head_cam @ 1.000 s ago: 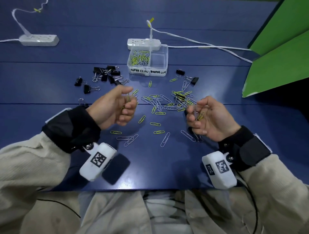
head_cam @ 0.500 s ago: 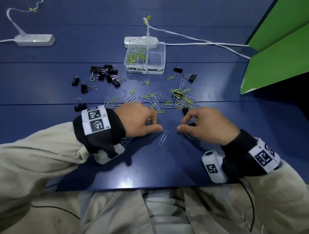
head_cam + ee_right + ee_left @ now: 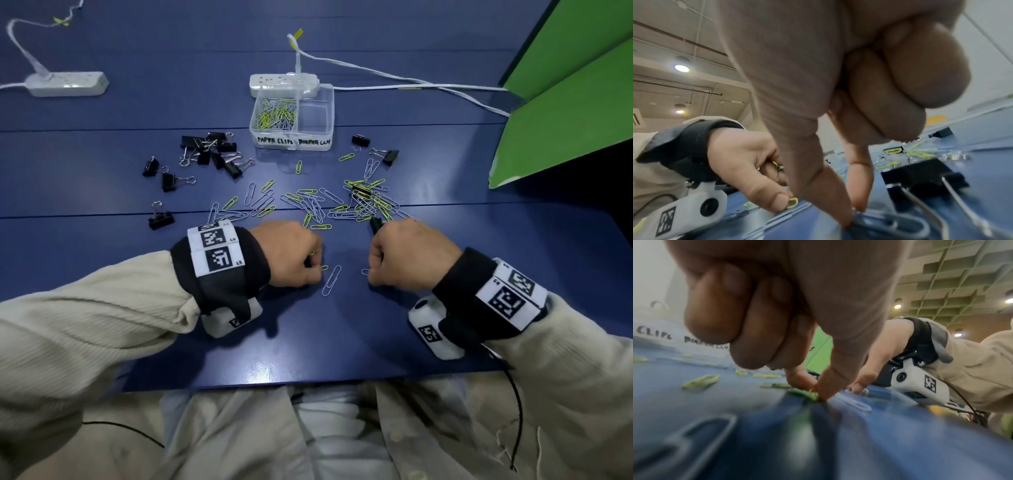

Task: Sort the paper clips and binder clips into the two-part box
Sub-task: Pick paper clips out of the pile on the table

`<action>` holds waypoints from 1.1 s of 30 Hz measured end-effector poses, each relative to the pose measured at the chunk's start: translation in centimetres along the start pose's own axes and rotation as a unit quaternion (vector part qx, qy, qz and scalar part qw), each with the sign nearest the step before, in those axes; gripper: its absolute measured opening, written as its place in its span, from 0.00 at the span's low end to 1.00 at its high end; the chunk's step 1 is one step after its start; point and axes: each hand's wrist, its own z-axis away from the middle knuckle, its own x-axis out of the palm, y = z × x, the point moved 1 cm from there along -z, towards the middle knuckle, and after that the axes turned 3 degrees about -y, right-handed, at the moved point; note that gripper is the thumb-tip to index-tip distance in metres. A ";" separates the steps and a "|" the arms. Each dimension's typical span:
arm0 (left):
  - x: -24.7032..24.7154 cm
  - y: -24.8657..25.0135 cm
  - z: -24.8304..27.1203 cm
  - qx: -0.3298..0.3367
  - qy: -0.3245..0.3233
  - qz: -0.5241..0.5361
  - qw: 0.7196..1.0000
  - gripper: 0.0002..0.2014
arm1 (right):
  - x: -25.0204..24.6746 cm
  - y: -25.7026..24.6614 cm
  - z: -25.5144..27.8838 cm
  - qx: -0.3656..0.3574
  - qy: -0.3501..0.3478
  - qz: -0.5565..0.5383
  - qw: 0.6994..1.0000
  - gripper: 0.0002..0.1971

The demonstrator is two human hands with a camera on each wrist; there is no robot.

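Note:
Both hands are down on the blue table (image 3: 308,342), knuckles up. My left hand (image 3: 317,270) pinches a green paper clip (image 3: 324,268) between thumb and forefinger (image 3: 826,386) against the table; its other fingers are curled in. My right hand (image 3: 371,274) pinches the end of a silver paper clip (image 3: 365,272), seen close in the right wrist view (image 3: 890,225). One long silver clip (image 3: 331,280) lies between the hands. The clear two-part box (image 3: 293,142) holds paper clips (image 3: 275,114) in its left part; its right part looks bare.
Loose paper clips (image 3: 342,205) are scattered just beyond the hands. Black binder clips lie in a group at the left (image 3: 212,152), two at the right (image 3: 390,156), one by my right knuckles (image 3: 920,175). Power strips (image 3: 65,84) and a green board (image 3: 565,113) stand further back.
Both hands turned palm down and dropped from above the table onto it. Their thumbs and forefingers closed on single clips near the front of the scatter.

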 end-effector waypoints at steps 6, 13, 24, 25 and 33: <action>-1.3 -1.2 0.9 0.007 0.005 0.145 0.989 0.13 | 0.9 -0.5 -0.6 -0.026 -0.036 0.082 0.996 0.17; -3.1 -3.1 3.0 0.031 -0.045 0.666 0.744 0.14 | -2.4 0.8 -1.4 -0.049 -0.183 -0.593 0.782 0.11; 0.0 -5.5 6.2 0.086 -0.038 0.793 0.602 0.19 | 0.3 -0.5 -2.0 0.017 -0.184 -0.744 0.642 0.18; 0.2 -5.6 6.5 0.085 -0.037 0.803 0.589 0.17 | 0.1 -0.5 -1.9 0.017 -0.173 -0.714 0.679 0.18; 1.6 -6.7 7.2 0.011 -0.045 0.803 0.594 0.20 | -2.2 -2.1 -1.1 -0.157 -0.004 -0.056 0.986 0.20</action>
